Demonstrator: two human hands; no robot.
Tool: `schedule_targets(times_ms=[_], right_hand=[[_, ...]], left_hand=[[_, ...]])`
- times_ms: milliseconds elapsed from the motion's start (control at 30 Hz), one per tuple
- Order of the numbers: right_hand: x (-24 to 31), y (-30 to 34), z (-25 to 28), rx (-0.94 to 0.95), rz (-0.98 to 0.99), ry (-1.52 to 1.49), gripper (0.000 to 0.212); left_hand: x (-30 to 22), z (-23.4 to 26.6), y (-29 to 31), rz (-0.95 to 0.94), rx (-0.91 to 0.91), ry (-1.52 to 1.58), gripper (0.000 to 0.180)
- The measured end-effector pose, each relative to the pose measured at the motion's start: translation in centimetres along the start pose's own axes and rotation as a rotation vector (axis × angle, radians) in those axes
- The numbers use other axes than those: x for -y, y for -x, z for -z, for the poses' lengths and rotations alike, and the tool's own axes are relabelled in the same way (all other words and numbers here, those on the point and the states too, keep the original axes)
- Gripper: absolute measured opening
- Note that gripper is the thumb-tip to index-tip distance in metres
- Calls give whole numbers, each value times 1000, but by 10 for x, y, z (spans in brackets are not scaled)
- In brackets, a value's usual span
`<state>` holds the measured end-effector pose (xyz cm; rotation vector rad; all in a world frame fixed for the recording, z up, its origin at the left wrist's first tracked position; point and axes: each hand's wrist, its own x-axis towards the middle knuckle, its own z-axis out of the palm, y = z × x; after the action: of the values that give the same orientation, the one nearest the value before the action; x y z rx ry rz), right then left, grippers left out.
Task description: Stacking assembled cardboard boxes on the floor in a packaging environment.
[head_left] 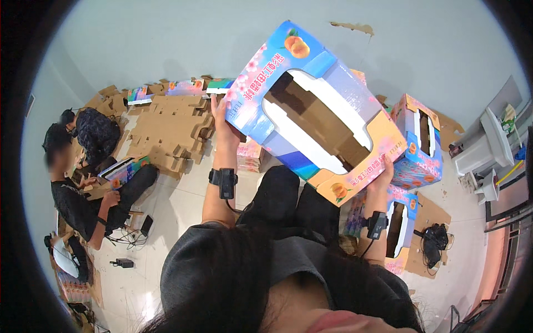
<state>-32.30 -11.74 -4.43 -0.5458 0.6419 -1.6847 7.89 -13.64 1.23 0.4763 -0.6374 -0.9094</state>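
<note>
A printed cardboard fruit box (pixel 266 125) in blue, pink and orange, with peaches and blossoms on it, is held up tilted in front of me. A large white-edged opening on its face shows the brown inside. My left hand (pixel 223 121) grips its left side, the fingers partly hidden by the board. Low on the right side, my right hand (pixel 381 176) is closed on the orange end. Each of my wrists carries a small black device on a strap.
Right of me stand similar boxes (pixel 416 172) (pixel 413 208). Flattened cardboard (pixel 166 125) covers the floor at the left, where a seated person (pixel 75 202) handles another printed box (pixel 125 171). A washbasin (pixel 488 147) and a black bundle with cables (pixel 434 244) are at the right.
</note>
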Motion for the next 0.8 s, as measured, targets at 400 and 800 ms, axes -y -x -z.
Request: schedule_targets(times_ms=[400,800], right_hand=[[-16,85,7,47,-187,117,53],[73,113,-36,582,-80,775,79]], left_hand=[[26,11,97,306,-335,9,57],[12,81,121,203,-115,263,55]])
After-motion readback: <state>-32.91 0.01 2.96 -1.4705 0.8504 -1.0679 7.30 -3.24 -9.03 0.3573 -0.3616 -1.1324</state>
